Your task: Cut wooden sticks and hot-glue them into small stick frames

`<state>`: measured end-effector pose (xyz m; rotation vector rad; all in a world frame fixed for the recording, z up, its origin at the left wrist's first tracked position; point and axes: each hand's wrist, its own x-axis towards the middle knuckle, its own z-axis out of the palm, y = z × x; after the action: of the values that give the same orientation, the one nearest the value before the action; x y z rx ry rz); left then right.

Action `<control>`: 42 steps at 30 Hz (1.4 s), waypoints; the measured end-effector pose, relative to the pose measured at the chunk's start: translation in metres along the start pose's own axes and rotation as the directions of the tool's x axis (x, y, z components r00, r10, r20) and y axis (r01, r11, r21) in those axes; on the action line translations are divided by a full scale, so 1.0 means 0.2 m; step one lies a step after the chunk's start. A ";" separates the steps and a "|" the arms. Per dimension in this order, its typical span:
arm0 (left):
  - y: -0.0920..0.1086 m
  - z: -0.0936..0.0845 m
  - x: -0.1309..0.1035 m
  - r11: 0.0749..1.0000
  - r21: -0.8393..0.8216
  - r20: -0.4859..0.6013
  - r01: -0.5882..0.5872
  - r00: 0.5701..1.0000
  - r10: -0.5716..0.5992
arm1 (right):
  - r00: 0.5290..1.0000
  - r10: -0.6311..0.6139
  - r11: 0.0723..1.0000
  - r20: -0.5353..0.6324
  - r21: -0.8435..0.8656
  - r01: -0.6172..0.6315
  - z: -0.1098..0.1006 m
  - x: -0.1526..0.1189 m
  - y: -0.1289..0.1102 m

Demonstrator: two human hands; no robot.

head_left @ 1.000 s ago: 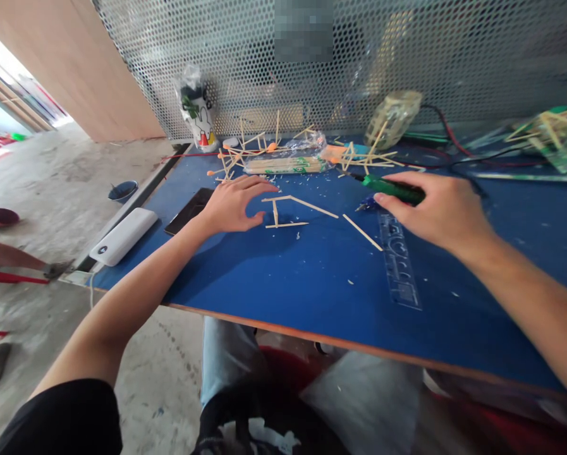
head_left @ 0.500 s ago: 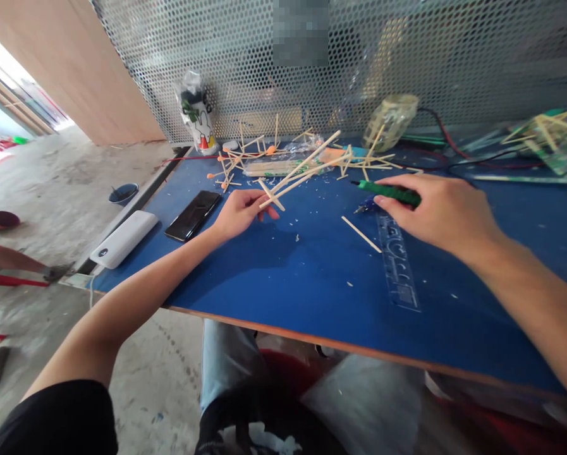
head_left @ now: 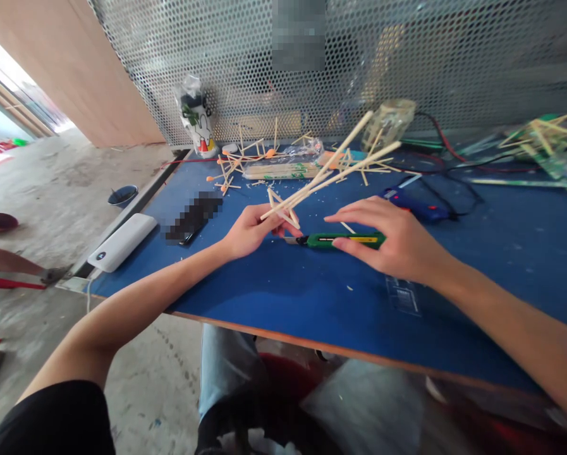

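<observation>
My left hand (head_left: 257,230) pinches a small frame of joined wooden sticks (head_left: 321,177), with long sticks pointing up and right and a triangle near the fingers. A green utility knife (head_left: 344,241) lies level in front of my right hand (head_left: 390,237), its blade out and pointing at my left fingertips. My right fingers are spread above the handle, and the thumb overlaps its lower edge. Whether the blade touches my left fingers is unclear. A loose stick (head_left: 347,227) shows partly behind the knife, and a clear stencil ruler (head_left: 403,297) lies partly under my right hand.
Behind my right hand is a blue glue gun (head_left: 423,205) with a cable. Stick structures with orange joints (head_left: 229,170), a bag of sticks (head_left: 280,169) and a jar (head_left: 388,123) line the back. A phone (head_left: 193,218) and white power bank (head_left: 124,242) lie left.
My right hand has brought the knife left and down towards my left hand, and its fingers have spread. The stick frame has shifted slightly right and nearer. The glue gun is now uncovered.
</observation>
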<state>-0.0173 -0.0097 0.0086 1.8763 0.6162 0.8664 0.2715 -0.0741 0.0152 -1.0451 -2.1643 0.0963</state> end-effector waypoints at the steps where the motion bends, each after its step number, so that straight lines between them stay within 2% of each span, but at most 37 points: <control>1: 0.00 0.01 0.00 0.999 0.038 0.019 -0.030 0.999 0.029 | 0.996 0.067 0.995 -0.053 0.074 -0.063 0.00 0.00 -0.02; 4: 0.03 0.04 -0.03 0.965 0.211 0.072 -0.158 0.987 0.146 | 0.968 0.210 0.953 -0.137 0.249 -0.172 0.01 0.00 -0.09; 6: 0.05 0.06 -0.04 0.905 0.326 0.093 -0.274 0.962 0.258 | 0.969 0.190 0.953 -0.156 0.267 -0.144 0.01 -0.01 -0.12; 9: 0.07 0.08 -0.06 0.787 0.449 0.127 -0.423 0.902 0.412 | 0.975 0.098 0.981 -0.200 0.184 -0.061 0.00 -0.01 -0.17; 12: 0.06 0.09 -0.07 0.690 0.534 0.175 -0.489 0.862 0.476 | 0.962 0.054 0.986 -0.267 0.169 -0.008 0.00 -0.02 -0.23; 17: 0.06 0.11 -0.07 0.583 0.616 0.192 -0.531 0.818 0.542 | 0.935 0.036 0.991 -0.352 0.131 0.011 0.01 -0.01 -0.28; 19: 0.05 0.11 -0.07 0.551 0.638 0.180 -0.538 0.800 0.573 | 0.934 0.019 0.995 -0.356 0.101 0.018 0.02 -0.01 -0.27; 23: 0.04 0.12 -0.06 0.500 0.675 0.172 -0.542 0.775 0.608 | 0.897 -0.075 0.981 -0.435 0.131 0.146 0.05 -0.01 -0.22; 26: 0.04 0.12 -0.06 0.483 0.679 0.182 -0.553 0.764 0.619 | 0.891 -0.087 0.976 -0.445 0.142 0.166 0.06 -0.01 -0.20; 31: 0.05 0.12 -0.06 0.478 0.680 0.191 -0.556 0.764 0.617 | 0.900 -0.086 0.978 -0.427 0.135 0.158 0.06 -0.02 -0.20; 37: 0.04 0.13 -0.06 0.510 0.685 0.167 -0.520 0.794 0.585 | 0.902 -0.070 0.985 -0.427 0.113 0.130 0.07 -0.02 -0.21; 42: 0.05 0.13 -0.06 0.533 0.663 0.143 -0.526 0.788 0.599 | 0.918 -0.076 0.991 -0.388 0.070 0.112 0.06 -0.02 -0.22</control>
<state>-0.0040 -0.0368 0.0057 2.8200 0.3906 1.2797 0.2378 -0.1040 0.0195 -0.8266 -1.8290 -0.0522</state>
